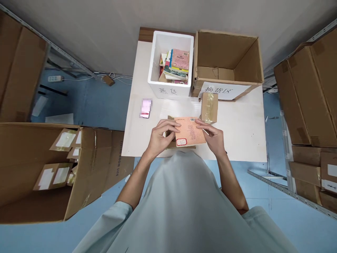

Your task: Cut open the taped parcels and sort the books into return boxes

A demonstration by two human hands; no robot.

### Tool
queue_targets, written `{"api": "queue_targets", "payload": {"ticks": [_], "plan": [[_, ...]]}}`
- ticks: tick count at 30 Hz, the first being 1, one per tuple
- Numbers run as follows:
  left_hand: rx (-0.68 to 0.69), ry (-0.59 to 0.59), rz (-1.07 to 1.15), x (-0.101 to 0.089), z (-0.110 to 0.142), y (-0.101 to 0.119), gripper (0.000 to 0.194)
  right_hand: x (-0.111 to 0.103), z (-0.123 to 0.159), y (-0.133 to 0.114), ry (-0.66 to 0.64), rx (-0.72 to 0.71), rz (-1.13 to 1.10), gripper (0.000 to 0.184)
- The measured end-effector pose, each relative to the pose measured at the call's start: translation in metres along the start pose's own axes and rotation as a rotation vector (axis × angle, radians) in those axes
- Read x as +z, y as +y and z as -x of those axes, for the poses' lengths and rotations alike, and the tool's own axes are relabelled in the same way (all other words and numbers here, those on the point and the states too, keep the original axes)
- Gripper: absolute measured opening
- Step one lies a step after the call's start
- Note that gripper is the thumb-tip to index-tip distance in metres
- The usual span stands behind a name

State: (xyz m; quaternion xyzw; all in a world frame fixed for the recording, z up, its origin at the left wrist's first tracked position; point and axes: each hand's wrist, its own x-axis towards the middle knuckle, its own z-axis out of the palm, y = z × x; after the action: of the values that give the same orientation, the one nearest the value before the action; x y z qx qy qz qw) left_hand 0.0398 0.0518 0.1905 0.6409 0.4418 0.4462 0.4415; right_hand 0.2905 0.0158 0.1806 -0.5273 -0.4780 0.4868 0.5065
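An orange-pink book with a barcode on its top edge and a red stamped box at its lower left is held between my two hands, close to the table's front edge. My left hand grips its left side, fingers on the cover. On its right side, my right hand pinches the upper corner. Beneath the book, partly hidden, lies a piece of brown cardboard, perhaps an opened carton. Just beyond my right hand stands a small taped carton.
A white foam box holding several books stands at the back beside a large open cardboard box. A phone lies on the white table. Left, a big carton holds small parcels; shelves with cartons stand right.
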Motion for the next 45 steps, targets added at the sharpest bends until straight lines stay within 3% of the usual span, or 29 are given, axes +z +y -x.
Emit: {"api": "queue_targets", "payload": {"ticks": [3,6,9,12,16,21,24,28,32,36,41,45], "plan": [[-0.022,0.014,0.017,-0.001,-0.002,0.003,0.015,0.0,0.0,-0.002,0.006,-0.033,0.01,0.025],[-0.158,0.03,0.098,-0.001,-0.001,0.001,0.022,-0.001,-0.001,0.002,0.012,-0.036,0.052,0.026],[-0.282,0.036,0.153,-0.001,0.0,-0.002,0.042,0.0,-0.002,0.009,0.058,0.025,0.081,0.038],[-0.339,-0.011,0.179,-0.004,0.0,-0.005,0.046,0.001,-0.002,0.012,0.077,0.07,0.04,0.055],[-0.365,-0.079,0.245,-0.008,0.0,-0.006,0.045,-0.002,0.001,0.007,0.058,0.082,0.065,0.042],[-0.352,-0.036,0.214,-0.011,-0.003,-0.004,0.044,-0.005,0.001,0.002,0.006,0.055,0.102,0.039],[-0.379,-0.024,0.188,-0.009,-0.005,0.002,0.044,0.0,-0.001,-0.004,0.052,0.104,0.098,0.038],[-0.418,-0.011,0.146,-0.005,-0.009,0.011,0.061,0.009,-0.005,-0.014,0.055,0.232,0.054,0.052],[-0.441,-0.013,0.152,-0.002,-0.01,0.012,0.064,0.011,-0.007,-0.016,0.062,0.24,0.06,0.057],[-0.447,-0.005,0.178,-0.001,-0.005,0.007,0.061,0.008,-0.004,-0.011,0.073,0.219,0.067,0.054],[-0.479,0.026,0.227,-0.001,0.012,-0.006,0.077,0.003,0.007,-0.002,0.042,0.194,0.068,0.05],[-0.557,0.037,0.238,0.002,0.028,-0.02,0.066,0.005,0.016,0.012,0.038,0.237,0.075,0.05]]}}
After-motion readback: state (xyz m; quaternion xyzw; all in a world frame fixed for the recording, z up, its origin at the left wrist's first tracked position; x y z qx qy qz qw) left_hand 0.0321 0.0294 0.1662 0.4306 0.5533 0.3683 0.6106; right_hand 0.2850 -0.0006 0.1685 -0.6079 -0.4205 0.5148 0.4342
